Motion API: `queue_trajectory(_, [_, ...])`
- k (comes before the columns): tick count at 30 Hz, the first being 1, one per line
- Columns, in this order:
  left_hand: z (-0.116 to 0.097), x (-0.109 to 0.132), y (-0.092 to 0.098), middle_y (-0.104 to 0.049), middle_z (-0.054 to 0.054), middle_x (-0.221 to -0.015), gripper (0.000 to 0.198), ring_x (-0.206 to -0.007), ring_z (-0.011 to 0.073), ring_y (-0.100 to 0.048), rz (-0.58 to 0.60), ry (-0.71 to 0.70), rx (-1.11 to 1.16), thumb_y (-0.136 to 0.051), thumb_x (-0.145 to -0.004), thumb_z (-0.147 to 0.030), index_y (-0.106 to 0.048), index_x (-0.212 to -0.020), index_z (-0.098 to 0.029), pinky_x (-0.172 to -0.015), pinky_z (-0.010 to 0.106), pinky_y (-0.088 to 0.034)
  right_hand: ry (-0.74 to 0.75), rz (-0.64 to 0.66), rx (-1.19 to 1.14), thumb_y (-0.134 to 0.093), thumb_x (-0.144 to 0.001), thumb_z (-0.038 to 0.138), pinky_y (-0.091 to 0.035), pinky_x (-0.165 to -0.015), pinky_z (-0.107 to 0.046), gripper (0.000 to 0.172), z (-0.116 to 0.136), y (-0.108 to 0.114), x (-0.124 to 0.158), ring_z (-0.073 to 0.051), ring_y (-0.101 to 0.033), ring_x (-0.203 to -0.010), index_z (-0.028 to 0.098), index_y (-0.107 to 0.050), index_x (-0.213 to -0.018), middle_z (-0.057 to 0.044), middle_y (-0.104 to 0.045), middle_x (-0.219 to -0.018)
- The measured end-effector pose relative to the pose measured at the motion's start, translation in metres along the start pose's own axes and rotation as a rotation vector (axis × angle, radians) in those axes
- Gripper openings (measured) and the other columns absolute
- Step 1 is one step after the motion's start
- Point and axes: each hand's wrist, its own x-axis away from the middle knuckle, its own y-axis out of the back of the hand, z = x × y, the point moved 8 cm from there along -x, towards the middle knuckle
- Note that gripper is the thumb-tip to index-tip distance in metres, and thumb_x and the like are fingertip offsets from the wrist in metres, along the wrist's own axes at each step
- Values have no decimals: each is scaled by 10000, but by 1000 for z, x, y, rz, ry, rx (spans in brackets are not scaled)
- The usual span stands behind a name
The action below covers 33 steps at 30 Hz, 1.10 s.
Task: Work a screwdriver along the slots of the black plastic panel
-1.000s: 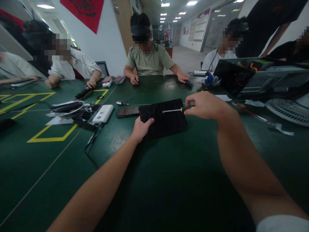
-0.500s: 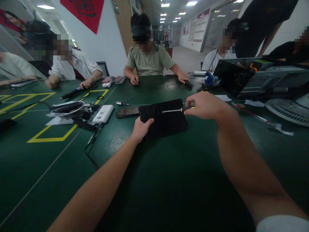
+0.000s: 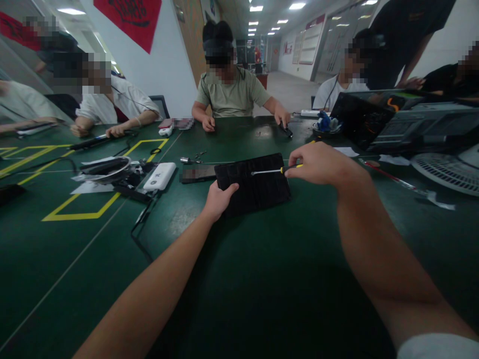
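My left hand (image 3: pixel 220 199) grips the left edge of a flat black panel (image 3: pixel 258 192), thumb on its face. The panel is tilted up above the green table (image 3: pixel 262 264) and has raised ribs; its exact kind is unclear. My right hand (image 3: pixel 316 164) is closed around the black-and-yellow handle of a screwdriver (image 3: pixel 267 172). Its metal shaft points left, the tip at a small spot near the panel's upper middle. Behind the panel's left side lies a dark flat piece (image 3: pixel 198 173). A small metal cylinder (image 3: pixel 185 160) and several tiny parts (image 3: pixel 200 155) lie beyond.
On the left are a white power bank (image 3: pixel 160 176) and a round tangle of cables (image 3: pixel 107 169). To the right stand a white fan (image 3: pixel 449 172), a red-and-clear strip (image 3: pixel 396 179) and an open computer case (image 3: pixel 422 122). A person (image 3: pixel 234 92) sits opposite, others at the sides.
My hands, the panel and the screwdriver have barely moved. Across the table a person's hand shifts a dark object slightly left; at the left a co-worker's hand and black rod have moved left.
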Motion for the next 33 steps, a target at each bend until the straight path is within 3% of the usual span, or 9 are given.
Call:
queue_trajectory(13, [1,-1,0,-864,124,-1124,430,-1102,351,-812,-6,-20,-4,-935,-697,-366,-788,-1055,-180,-1106,563,-622,-23,52,26,-710,-973,526,-542,-868,-435,344,0,-3,0,-351,-773,-1073,267,-900,-1093,-119,-851,-1060])
queue_trajectory(33, [3,-1,0,-871,121,-1136,393,-1114,345,-818,-17,12,6,-927,-718,-326,-795,-1059,-184,-1086,536,-638,-77,157,55,-520,-1098,553,-518,-826,-430,493,-1,-9,2,-324,-760,-975,223,-884,-1138,-142,-835,-1024])
